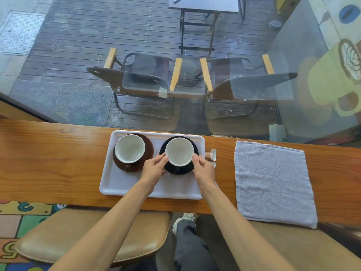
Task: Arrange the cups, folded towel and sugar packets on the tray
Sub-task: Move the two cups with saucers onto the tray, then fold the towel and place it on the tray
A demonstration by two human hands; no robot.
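Observation:
A white tray (125, 184) lies on the wooden counter. On its left stands a brown cup (129, 150) on a brown saucer (148, 142). On its right a black cup (179, 151) rests on a black saucer (180, 170). My left hand (155, 169) grips the black cup and saucer from the left, my right hand (203, 169) from the right. Brown sugar packets (211, 154) lie on the counter just past the tray's right edge. A pale towel (271, 182) is spread flat on the counter further right.
The wooden counter (48, 163) runs along a window; behind the glass are two folding chairs (144, 79) and a small table. A tan stool (64, 237) stands under the counter at the left. The towel overhangs the counter's near edge.

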